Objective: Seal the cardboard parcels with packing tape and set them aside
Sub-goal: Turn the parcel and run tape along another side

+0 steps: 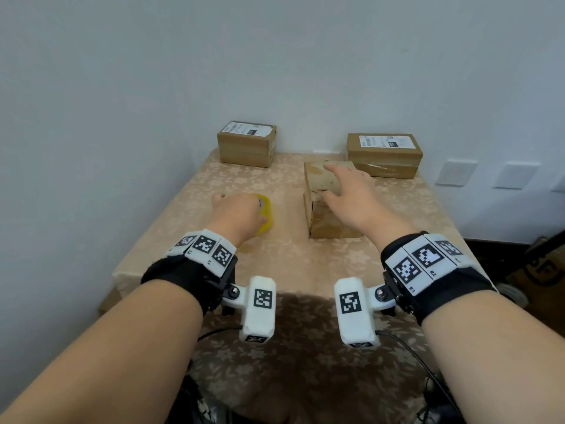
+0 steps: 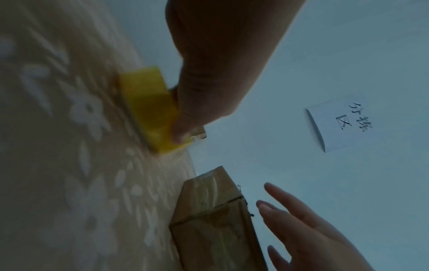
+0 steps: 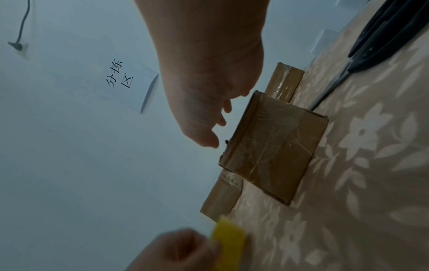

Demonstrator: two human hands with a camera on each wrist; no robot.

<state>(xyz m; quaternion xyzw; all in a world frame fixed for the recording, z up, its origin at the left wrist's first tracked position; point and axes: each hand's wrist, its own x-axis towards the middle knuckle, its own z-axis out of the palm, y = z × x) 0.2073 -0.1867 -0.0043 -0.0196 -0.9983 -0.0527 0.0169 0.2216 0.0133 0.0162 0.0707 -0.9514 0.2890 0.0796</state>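
A taped brown cardboard parcel (image 1: 321,221) stands mid-table, right of centre; it also shows as the parcel (image 2: 213,220) and the parcel (image 3: 274,146). My right hand (image 1: 345,191) is spread over its top with fingers straight, and in the right wrist view the fingertips (image 3: 209,143) are just at the top edge. To the left, a yellow roll of packing tape (image 1: 266,212) lies on the cloth. My left hand (image 1: 241,215) grips it, fingers curled onto the roll (image 2: 148,110). The roll (image 3: 230,242) also shows in the right wrist view.
Two labelled parcels stand by the back wall, one at the left (image 1: 247,143) and one at the right (image 1: 384,154). A floral beige cloth (image 1: 305,267) covers the table. A handwritten paper note (image 2: 338,124) hangs on the wall. Wall sockets (image 1: 455,172) lie to the right.
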